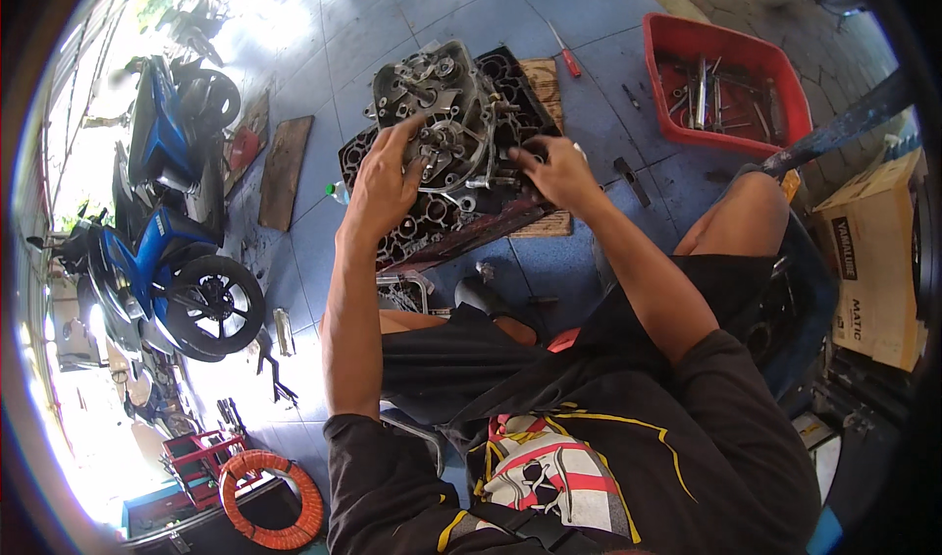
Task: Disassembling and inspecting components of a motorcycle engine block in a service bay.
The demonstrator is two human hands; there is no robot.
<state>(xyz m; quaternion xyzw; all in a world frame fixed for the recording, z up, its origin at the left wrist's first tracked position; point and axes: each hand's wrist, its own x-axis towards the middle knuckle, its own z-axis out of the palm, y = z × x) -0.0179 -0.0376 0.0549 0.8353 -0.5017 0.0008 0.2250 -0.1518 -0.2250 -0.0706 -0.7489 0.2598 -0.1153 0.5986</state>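
Engine casing [461,104] rested on a dark ribbed crate [515,76], between left hand [383,184] and right hand [565,175]. Its internal metal parts [442,145] lay exposed, with no cover fitted, so it was judged partly assembled; what remained was indeterminable. Left fingers were parted over the casing; whether right fingers gripped anything could not be told. Blue floor tiles [603,59] bore a red tub [721,27]; motorcycles [162,148] stood at left.

Free room between engine [453,128] and tub [721,37]
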